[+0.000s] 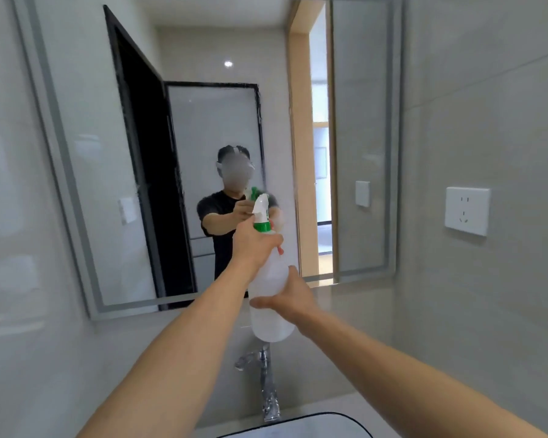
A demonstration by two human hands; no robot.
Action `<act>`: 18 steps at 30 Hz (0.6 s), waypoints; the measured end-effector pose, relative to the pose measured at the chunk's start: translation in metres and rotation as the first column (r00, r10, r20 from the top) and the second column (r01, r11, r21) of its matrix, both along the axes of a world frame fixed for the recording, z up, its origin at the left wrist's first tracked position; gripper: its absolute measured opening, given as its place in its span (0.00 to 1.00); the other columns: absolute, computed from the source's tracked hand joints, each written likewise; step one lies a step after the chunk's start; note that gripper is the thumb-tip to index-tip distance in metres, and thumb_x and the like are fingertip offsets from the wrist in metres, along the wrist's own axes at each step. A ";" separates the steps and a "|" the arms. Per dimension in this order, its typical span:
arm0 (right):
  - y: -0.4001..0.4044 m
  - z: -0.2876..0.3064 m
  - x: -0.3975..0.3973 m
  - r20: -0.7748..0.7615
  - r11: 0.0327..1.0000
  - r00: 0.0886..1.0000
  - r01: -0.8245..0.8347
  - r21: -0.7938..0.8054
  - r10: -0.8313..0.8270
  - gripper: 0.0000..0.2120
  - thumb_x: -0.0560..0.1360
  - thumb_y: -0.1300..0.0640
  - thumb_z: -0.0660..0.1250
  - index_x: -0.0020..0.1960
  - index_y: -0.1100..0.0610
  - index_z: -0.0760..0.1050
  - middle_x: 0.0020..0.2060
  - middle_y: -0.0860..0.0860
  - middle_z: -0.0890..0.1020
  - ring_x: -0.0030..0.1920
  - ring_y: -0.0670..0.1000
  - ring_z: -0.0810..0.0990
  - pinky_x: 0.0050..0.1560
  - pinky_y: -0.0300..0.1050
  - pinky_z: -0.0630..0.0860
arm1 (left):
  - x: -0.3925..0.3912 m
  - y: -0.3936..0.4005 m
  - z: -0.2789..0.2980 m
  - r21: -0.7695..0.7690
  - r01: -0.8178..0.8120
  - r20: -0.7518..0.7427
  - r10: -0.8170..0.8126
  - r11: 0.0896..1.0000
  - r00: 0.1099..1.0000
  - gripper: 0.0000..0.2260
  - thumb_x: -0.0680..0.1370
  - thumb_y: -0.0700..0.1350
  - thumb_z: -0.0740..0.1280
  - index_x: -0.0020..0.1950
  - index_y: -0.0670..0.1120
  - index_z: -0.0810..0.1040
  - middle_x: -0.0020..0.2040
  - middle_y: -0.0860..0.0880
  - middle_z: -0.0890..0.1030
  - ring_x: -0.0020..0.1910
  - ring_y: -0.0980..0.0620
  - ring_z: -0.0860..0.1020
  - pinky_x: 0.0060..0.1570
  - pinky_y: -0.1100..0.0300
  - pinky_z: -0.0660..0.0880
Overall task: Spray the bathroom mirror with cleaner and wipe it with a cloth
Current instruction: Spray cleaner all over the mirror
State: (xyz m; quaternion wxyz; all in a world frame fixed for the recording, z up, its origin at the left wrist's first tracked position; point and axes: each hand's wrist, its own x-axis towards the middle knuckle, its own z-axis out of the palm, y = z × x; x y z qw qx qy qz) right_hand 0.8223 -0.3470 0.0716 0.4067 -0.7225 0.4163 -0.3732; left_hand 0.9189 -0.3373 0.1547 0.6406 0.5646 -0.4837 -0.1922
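A translucent white spray bottle [271,324] with a green collar and a white nozzle is held up in front of the bathroom mirror [86,153]. My left hand [253,243] grips the bottle's neck at the trigger. My right hand [290,297] clasps the bottle's body from the right side. The nozzle points at the glass. The mirror shows a person in a black shirt holding the same bottle. Fine wet specks sit on the glass near the dark door frame. No cloth is in sight.
A chrome faucet [266,384] stands below the bottle, above a white basin [301,426] with a dark rim. A white wall socket [467,211] is mounted on the tiled wall to the right of the mirror.
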 end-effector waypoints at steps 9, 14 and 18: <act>-0.022 -0.009 -0.059 0.033 0.993 0.994 0.101 0.055 -0.103 0.39 0.63 0.52 0.83 0.66 0.52 0.64 0.58 0.51 0.76 0.58 0.54 0.76 0.55 0.51 0.76 | -0.056 -0.031 -0.008 0.050 0.216 -0.059 -0.213 0.975 0.975 0.24 0.61 0.34 0.75 0.56 0.45 0.80 0.54 0.47 0.82 0.48 0.37 0.83 0.51 0.40 0.82; -0.032 -0.016 -0.085 0.024 0.982 0.983 0.179 0.067 -0.181 0.40 0.61 0.51 0.83 0.66 0.51 0.65 0.59 0.51 0.76 0.59 0.55 0.76 0.57 0.54 0.77 | -0.083 -0.048 -0.014 0.046 0.240 -0.034 -0.239 0.970 0.970 0.23 0.57 0.36 0.72 0.51 0.45 0.79 0.50 0.45 0.82 0.48 0.33 0.82 0.48 0.37 0.82; -0.038 -0.021 -0.108 0.021 0.974 0.977 0.211 0.079 -0.213 0.38 0.61 0.51 0.83 0.64 0.49 0.66 0.58 0.50 0.77 0.59 0.55 0.76 0.58 0.53 0.77 | -0.103 -0.070 -0.024 0.057 0.264 -0.042 -0.262 0.963 0.964 0.23 0.55 0.38 0.74 0.49 0.46 0.80 0.48 0.44 0.82 0.48 0.35 0.82 0.47 0.33 0.81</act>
